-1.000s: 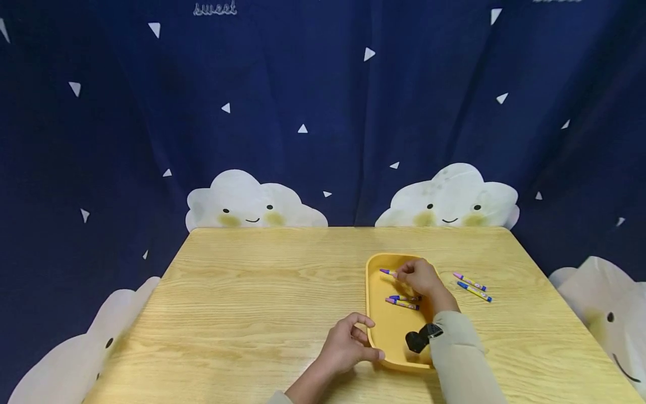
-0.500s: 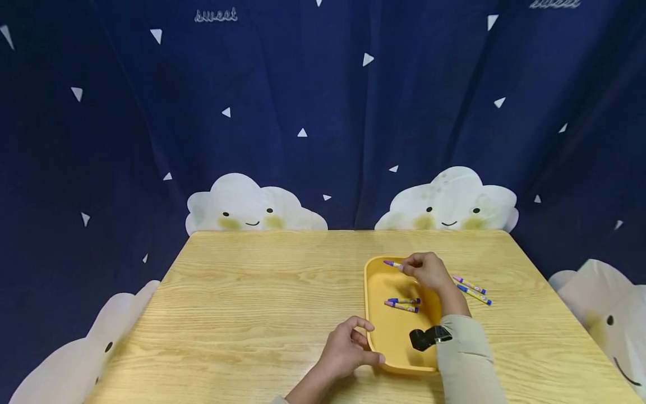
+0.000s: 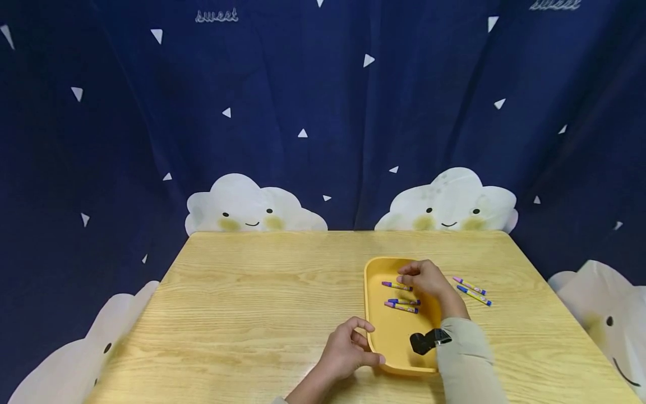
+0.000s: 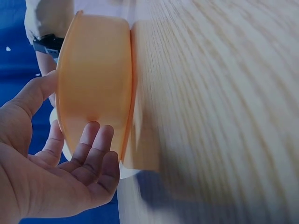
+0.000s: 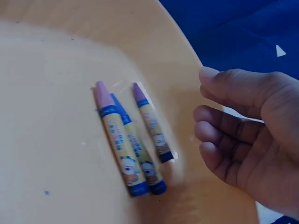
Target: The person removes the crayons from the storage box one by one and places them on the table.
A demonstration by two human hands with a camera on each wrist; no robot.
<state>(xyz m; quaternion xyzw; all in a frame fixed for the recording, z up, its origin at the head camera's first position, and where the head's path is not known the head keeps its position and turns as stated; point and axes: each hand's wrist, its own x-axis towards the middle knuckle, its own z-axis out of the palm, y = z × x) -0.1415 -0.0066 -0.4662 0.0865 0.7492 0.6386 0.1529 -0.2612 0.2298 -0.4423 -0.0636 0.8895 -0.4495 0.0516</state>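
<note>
Both hands are at the yellow tray (image 3: pixel 375 314): the left hand (image 3: pixel 345 350) cups its near left corner, thumb along the rim and fingers curled loosely against the outer wall, while the right hand (image 3: pixel 424 279) hovers over the tray's far end with its fingers relaxed and slightly bent, holding nothing. Three crayons (image 3: pixel 398 296) lie inside the tray, just beside the right hand's fingertips, roughly parallel, with purple tips pointing left. From the right wrist view these crayons (image 5: pixel 131 140) show yellow paper wrappers with blue bands and a small cartoon figure; the print on them is too small to read. That view also shows two crayons touching and the third slightly apart, which the head view leaves unclear. Only the left wrist view shows the tray's smooth orange-yellow underside (image 4: pixel 93 79) and the left hand's open palm (image 4: pixel 56 172) against it. Two more crayons (image 3: pixel 471 289) lie on the wooden tabletop (image 3: pixel 252 303) right of the tray. On the blue curtain (image 3: pixel 303 84) behind, the word "sweet" (image 3: pixel 216 15) is readable.
</note>
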